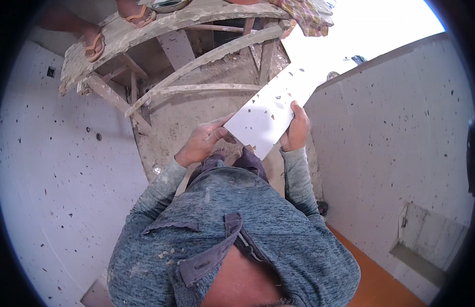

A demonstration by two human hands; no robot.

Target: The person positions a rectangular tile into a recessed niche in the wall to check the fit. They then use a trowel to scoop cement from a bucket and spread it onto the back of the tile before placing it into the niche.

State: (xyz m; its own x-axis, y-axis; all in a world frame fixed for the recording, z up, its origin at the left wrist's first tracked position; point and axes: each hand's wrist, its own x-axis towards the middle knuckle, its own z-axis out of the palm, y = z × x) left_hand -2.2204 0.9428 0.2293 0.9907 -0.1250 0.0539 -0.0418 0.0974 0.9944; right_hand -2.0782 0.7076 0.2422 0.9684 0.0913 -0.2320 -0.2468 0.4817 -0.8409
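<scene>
Between my hands is a long white tile with dark and brown speckles, tilted up toward the bright opening, where glare blurs its far end. My left hand grips the tile's near left corner, thumb along the edge and fingers partly hidden beneath. On the opposite long edge, my right hand is closed, its fingers upright against the side. Both sleeves look dusty. The tile is in front of my waist, above my legs.
A wooden scaffold with a plank top stands ahead. On it are another person's feet in orange sandals and a checked cloth. Speckled walls rise on both sides; the right one has a recessed niche. The floor is dusty.
</scene>
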